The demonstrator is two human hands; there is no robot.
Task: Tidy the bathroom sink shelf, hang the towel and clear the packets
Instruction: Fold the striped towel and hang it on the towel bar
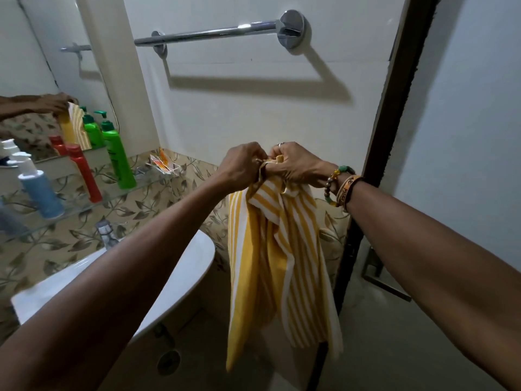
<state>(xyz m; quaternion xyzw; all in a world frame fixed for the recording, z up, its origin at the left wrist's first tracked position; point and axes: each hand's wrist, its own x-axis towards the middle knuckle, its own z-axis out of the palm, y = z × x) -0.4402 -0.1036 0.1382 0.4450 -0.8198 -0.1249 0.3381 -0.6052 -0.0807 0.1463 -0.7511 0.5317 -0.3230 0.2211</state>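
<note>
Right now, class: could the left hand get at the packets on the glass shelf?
Probably not yet. The left hand and the right hand both grip the striped towel. The packets lie uncovered at the shelf's right end, so the path looks free once it lets go.

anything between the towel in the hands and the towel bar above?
Nothing. In the head view, only bare white wall and the bar's shadow separate the striped towel, bunched in the left hand and right hand, from the towel bar.
</note>
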